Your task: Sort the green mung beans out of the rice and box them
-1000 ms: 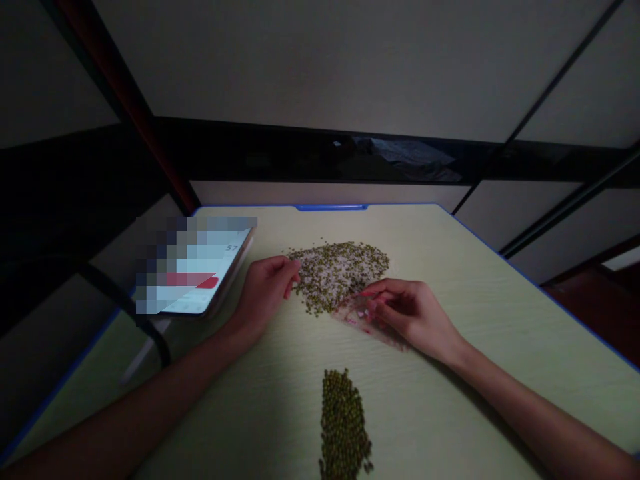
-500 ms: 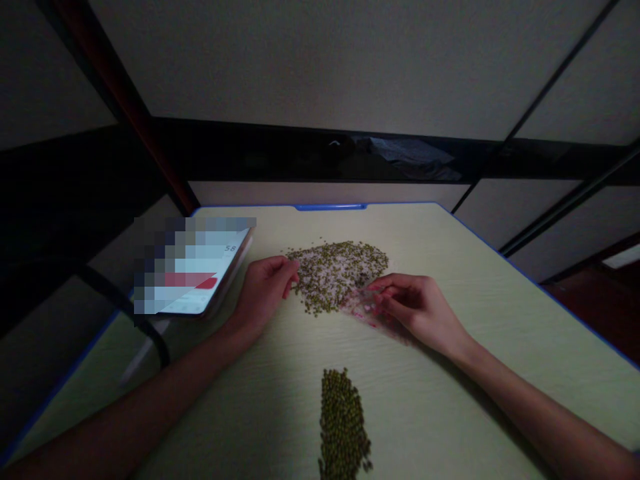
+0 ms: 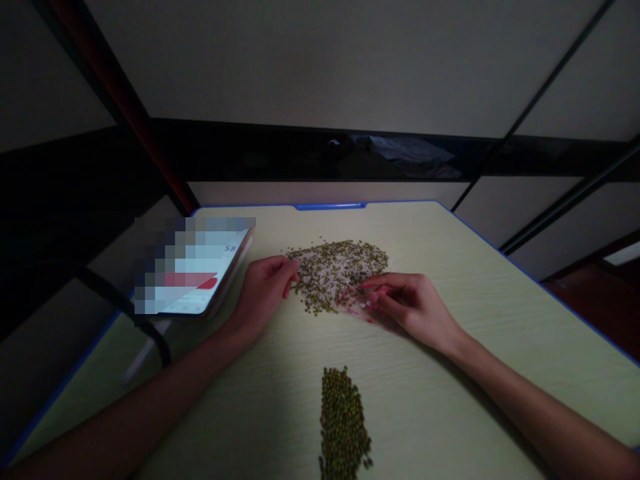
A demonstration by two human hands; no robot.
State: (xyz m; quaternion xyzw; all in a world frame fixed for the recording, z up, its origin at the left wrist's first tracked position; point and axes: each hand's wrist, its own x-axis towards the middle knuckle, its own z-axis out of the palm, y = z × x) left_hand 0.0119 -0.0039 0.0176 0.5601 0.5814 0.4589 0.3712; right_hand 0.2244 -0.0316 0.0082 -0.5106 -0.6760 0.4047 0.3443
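A flat heap of green mung beans mixed with small white grains [image 3: 330, 270] lies on the table. At its left edge rests my left hand [image 3: 267, 287], thumb and fingers pressed together. Whatever they may hold is hidden. My right hand [image 3: 410, 303] is at the heap's lower right, fingertips pinched on a thin clear plastic bag [image 3: 353, 303] with pink-red print. The bag overlaps the heap's near edge, and part of it is covered by the hand. Closer to me, a separate pile of green mung beans [image 3: 343, 420] reaches the bottom of the view.
To the left, a tablet [image 3: 193, 293] with a lit screen leans at an angle. A dark cable [image 3: 155, 333] curves beside it. The pale table [image 3: 410, 227] has a blue rim and a blue handle slot [image 3: 331, 207] at the far edge, before a cabinet front.
My right hand has shifted slightly left, and the plastic bag under it looks more gathered. The left hand has stayed where it was.
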